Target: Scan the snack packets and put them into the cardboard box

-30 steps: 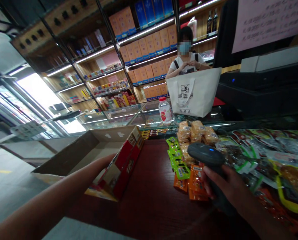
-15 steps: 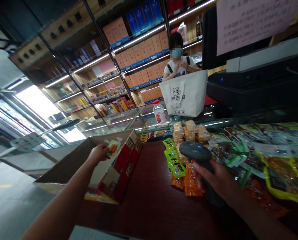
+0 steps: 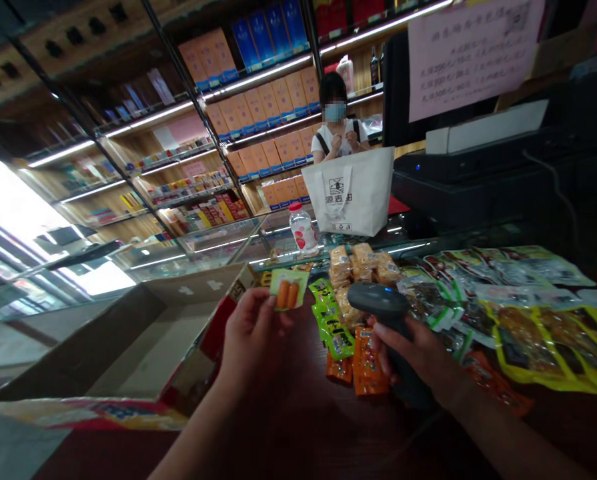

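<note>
In our left hand (image 3: 251,327) we pinch a small green packet (image 3: 287,293) between thumb and fingers, two orange sausage shapes showing on its front; it is held up above the dark red-brown surface (image 3: 293,377), at nine o'clock from the scanner (image 3: 378,301). Our right hand (image 3: 418,353) is wrapped around the handle of that dark scanner, whose head, lit by a small blue light, points toward ten o'clock. At eight to nine o'clock from our left hand we have an open cardboard box (image 3: 141,353) with red on its outer side. Taking the scanner head as the clock's centre, we find orange packets (image 3: 368,363) at six, bright green packets (image 3: 333,323) between eight and nine, and wrapped tan packs (image 3: 361,260) heaped at eleven, just behind it. Clear bags with green edges (image 3: 431,297) lie at three, and yellow-edged packs (image 3: 543,337) farther off between three and four. Toward eleven, beyond the heap, we see a red-capped bottle (image 3: 303,233) standing beside a white tote bag (image 3: 353,200), which stands upright. Behind the bag a masked person (image 3: 339,130) holds both hands near the chest. At one to two o'clock a pink handwritten sheet (image 3: 471,60) hangs on a dark screen.
</note>
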